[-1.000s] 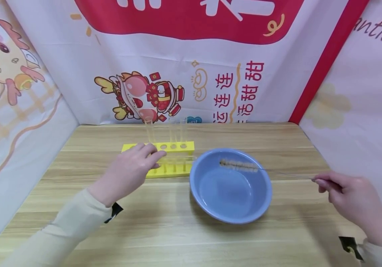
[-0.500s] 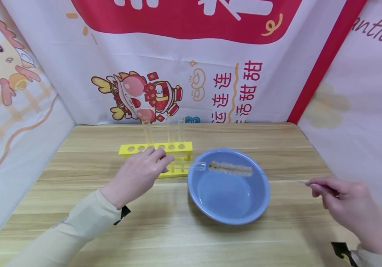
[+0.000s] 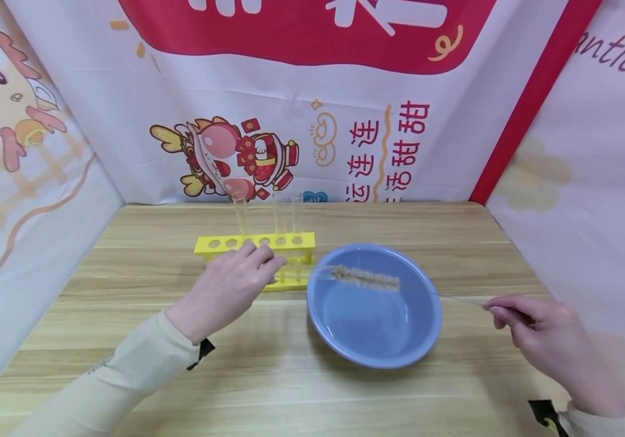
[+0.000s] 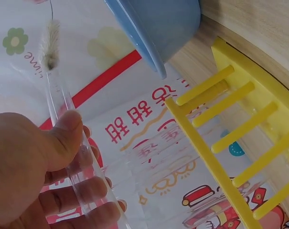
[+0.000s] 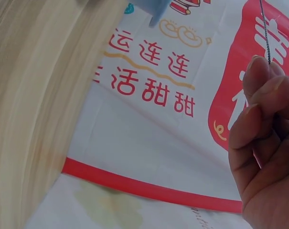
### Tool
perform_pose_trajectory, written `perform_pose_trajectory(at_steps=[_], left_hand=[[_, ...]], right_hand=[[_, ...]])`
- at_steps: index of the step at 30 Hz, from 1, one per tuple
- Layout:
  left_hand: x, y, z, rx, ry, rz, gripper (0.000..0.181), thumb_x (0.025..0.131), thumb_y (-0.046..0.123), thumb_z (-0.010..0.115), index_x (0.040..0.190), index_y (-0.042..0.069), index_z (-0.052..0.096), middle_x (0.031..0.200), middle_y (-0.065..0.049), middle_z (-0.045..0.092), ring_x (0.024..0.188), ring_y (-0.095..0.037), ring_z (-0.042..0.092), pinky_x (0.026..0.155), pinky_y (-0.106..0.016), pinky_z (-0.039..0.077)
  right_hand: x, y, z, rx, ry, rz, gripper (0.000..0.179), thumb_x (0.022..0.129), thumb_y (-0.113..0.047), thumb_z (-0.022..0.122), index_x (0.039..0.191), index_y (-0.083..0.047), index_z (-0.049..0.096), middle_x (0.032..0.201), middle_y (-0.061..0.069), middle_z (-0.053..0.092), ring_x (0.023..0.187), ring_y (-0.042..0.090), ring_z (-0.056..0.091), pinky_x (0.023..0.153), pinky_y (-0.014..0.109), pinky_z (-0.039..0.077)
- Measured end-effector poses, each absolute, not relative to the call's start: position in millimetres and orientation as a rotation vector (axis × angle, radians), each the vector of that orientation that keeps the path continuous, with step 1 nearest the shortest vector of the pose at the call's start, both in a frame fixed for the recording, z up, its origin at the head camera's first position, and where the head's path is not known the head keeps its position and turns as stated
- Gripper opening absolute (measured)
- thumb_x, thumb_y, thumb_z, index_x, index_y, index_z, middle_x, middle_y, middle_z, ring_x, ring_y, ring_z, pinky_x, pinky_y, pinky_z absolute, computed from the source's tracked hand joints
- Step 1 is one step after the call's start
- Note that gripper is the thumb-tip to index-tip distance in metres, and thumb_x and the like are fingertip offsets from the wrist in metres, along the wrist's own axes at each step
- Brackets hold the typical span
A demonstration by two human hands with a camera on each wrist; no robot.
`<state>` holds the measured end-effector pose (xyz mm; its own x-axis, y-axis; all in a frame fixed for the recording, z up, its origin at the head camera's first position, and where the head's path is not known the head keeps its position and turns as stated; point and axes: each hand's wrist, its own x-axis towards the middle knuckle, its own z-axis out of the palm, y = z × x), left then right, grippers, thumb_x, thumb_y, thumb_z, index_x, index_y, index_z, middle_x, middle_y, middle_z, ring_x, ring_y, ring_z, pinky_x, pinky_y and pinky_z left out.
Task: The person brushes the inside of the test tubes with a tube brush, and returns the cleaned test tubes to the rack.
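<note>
My left hand (image 3: 234, 285) grips a clear glass test tube (image 4: 82, 167), thumb on one side and fingers round the other. The tube lies nearly level, its mouth pointing right over the blue basin (image 3: 372, 358). My right hand (image 3: 544, 340) pinches the twisted wire handle (image 5: 266, 33) of a test tube brush (image 3: 369, 278). The brush's pale bristles are over the basin, with the tip right at the tube's mouth. In the left wrist view the bristles (image 4: 50, 45) line up with the tube opening, most of them outside it.
Behind the left hand stands a yellow test tube rack (image 3: 255, 241) with several upright clear tubes (image 3: 297, 215). The wooden table (image 3: 290, 388) ends at a printed cloth backdrop (image 3: 443, 139), with cloth on both sides too.
The left hand has moved the tube slightly right, from the rack's front to over the basin's rim. The right hand has moved left, bringing the bristles to the tube's mouth.
</note>
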<state>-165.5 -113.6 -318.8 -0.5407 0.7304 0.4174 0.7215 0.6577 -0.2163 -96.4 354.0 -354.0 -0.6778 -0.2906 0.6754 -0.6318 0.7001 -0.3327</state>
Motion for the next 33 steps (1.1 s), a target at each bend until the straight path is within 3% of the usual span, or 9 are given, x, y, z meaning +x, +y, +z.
perform_pose_trajectory(at_steps=[3,4,6,8,13,23,30,31,33], left_hand=[[-165.4,-112.0,-318.9,-1.13,-2.392,0.048,0.046,0.079,0.014,0.085,0.12,0.005,0.068,0.108,-0.013,0.068,0.09,-0.028,0.066,0.069,-0.035,0.06],[-165.5,-111.3,-319.1,-1.132,-2.387,0.054,0.045,0.079,0.014,0.085,0.12,0.005,0.068,0.108,-0.013,0.068,0.091,-0.028,0.066,0.069,-0.035,0.06],[-165.6,-109.7,-319.5,-1.142,-2.375,0.067,0.044,0.079,0.013,0.085,0.119,0.006,0.068,0.107,-0.013,0.068,0.092,-0.027,0.066,0.069,-0.034,0.06],[-165.6,-107.7,-320.0,-1.158,-2.357,0.072,0.042,0.079,0.012,0.085,0.118,0.005,0.069,0.105,-0.012,0.068,0.09,-0.026,0.065,0.068,-0.032,0.06],[-165.7,-101.7,-320.6,-1.189,-2.324,0.091,0.04,0.078,0.012,0.086,0.114,0.005,0.07,0.102,-0.01,0.067,0.085,-0.024,0.061,0.066,-0.029,0.058],[-169.2,-90.8,-322.0,-1.218,-2.336,0.145,0.039,0.08,0.014,0.084,0.116,0.006,0.07,0.104,-0.01,0.068,0.09,-0.023,0.063,0.075,-0.033,0.059],[-172.5,-84.4,-324.4,-1.216,-2.341,0.104,0.035,0.083,0.012,0.082,0.115,0.006,0.07,0.103,-0.009,0.068,0.087,-0.023,0.063,0.067,-0.031,0.059],[-172.9,-83.3,-324.6,-1.216,-2.34,0.091,0.035,0.082,0.012,0.082,0.115,0.005,0.07,0.103,-0.01,0.068,0.087,-0.023,0.063,0.067,-0.031,0.059],[-173.6,-80.6,-324.8,-1.216,-2.338,0.074,0.036,0.082,0.012,0.083,0.114,0.005,0.071,0.104,-0.01,0.068,0.087,-0.023,0.063,0.066,-0.031,0.059]], right_hand=[[-98.2,354.2,-357.4,0.734,-2.307,0.747,0.01,0.089,0.002,0.068,0.088,-0.005,0.075,0.069,-0.009,0.059,0.056,-0.006,0.046,0.045,0.007,0.035],[-99.1,354.5,-358.4,0.749,-2.301,0.746,0.012,0.095,-0.008,0.066,0.088,-0.005,0.075,0.069,-0.009,0.059,0.056,-0.006,0.047,0.045,0.007,0.035],[-100.5,354.8,-360.4,0.774,-2.288,0.751,0.033,0.101,-0.03,0.058,0.088,-0.005,0.075,0.069,-0.01,0.06,0.058,-0.005,0.048,0.046,0.007,0.036],[-101.8,354.1,-361.6,0.785,-2.288,0.744,0.043,0.101,-0.041,0.052,0.089,-0.007,0.075,0.069,-0.011,0.06,0.059,-0.005,0.049,0.046,0.007,0.036],[-104.2,349.7,-363.2,0.796,-2.296,0.718,0.037,0.101,-0.037,0.054,0.091,-0.01,0.076,0.069,-0.015,0.06,0.06,-0.006,0.051,0.048,0.007,0.037],[-112.2,336.8,-367.4,0.856,-2.252,0.727,0.048,0.102,-0.044,0.049,0.088,-0.006,0.075,0.066,-0.012,0.059,0.055,-0.005,0.048,0.046,0.008,0.036],[-116.2,330.7,-366.1,0.855,-2.27,0.682,0.051,0.102,-0.045,0.047,0.088,-0.005,0.076,0.066,-0.012,0.059,0.056,-0.004,0.048,0.047,0.009,0.036],[-116.7,329.9,-365.7,0.854,-2.274,0.669,0.05,0.102,-0.045,0.047,0.088,-0.006,0.076,0.066,-0.013,0.059,0.056,-0.004,0.048,0.048,0.009,0.036],[-117.4,328.3,-364.5,0.854,-2.28,0.654,0.032,0.101,-0.029,0.058,0.088,-0.007,0.076,0.066,-0.013,0.059,0.056,-0.004,0.048,0.049,0.01,0.037]])
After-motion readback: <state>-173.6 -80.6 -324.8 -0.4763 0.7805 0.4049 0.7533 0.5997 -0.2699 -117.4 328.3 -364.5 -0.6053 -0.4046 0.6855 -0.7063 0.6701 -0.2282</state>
